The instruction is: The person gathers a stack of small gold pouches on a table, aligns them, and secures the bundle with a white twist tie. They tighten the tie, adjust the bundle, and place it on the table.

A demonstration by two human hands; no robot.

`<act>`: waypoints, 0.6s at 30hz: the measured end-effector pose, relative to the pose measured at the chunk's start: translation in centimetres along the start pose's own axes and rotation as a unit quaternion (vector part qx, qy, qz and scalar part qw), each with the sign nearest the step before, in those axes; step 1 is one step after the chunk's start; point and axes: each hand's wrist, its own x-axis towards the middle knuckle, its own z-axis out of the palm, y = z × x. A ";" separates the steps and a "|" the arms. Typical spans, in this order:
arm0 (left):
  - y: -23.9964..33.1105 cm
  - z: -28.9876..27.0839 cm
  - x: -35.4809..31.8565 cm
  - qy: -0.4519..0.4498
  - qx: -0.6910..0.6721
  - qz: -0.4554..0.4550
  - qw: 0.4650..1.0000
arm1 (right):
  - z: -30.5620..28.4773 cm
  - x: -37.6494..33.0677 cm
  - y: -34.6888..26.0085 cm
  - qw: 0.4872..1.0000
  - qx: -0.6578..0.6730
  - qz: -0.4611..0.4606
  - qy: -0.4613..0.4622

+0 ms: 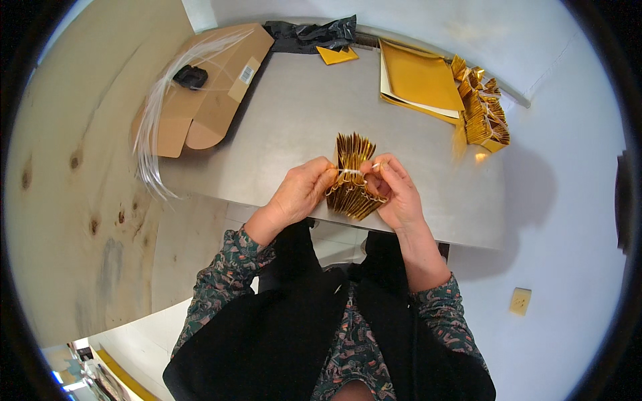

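A bundle of pleated gold foil paper stands fanned out above and below a thin white tie round its middle. It is held over the near part of the grey metal table. My left hand is closed on the bundle's left side, thumb and forefinger pinching it at the tie. On the other side my right hand is closed, with a short white end of the tie showing between its fingertips. Its lower fingers curl beside the pleats, partly hidden.
Flat gold sheets and several tied gold bundles lie at the back right. A small gold piece sits by a black plastic bag. White strands and a black object rest on a cardboard box at left.
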 end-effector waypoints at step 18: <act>2.2 3.3 3.5 0.029 -0.504 0.006 0.863 | 0.3 -0.3 -3.3 0.999 -0.010 -0.033 -0.019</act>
